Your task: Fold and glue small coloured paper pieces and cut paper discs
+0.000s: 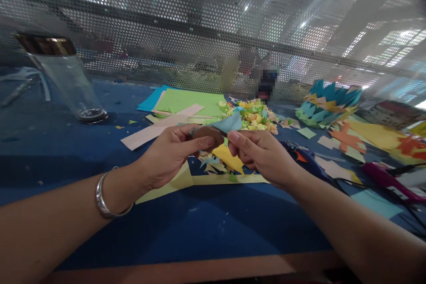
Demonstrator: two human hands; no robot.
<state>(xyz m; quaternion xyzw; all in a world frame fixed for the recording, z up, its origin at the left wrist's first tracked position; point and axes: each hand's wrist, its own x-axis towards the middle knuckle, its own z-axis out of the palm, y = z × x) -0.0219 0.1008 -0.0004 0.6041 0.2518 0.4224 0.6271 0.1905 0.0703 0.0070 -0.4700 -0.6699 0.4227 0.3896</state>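
Near the middle of the head view, my left hand point(169, 153) is closed on a round brown cardboard piece point(207, 133), its thumb pressed on the face. Light blue paper point(231, 123) shows behind and above the piece, angled up to the right. My right hand point(262, 153) is in a pinch at the piece's right edge. A thin dark tip points from its fingers toward the cardboard; the rest of that item is hidden. Below the hands lie a yellow paper piece point(229, 158), small scraps and a pale yellow strip point(213, 180).
Coloured paper sheets point(196, 100) with a pink strip point(163, 126) lie behind my left hand. Beyond are a scrap pile point(258, 115) and zigzag-edged paper rings point(328, 104). A glass bottle point(75, 80) stands left; a purple tool point(392, 184) with cords lies right. Perforated metal point(199, 22) borders the back.
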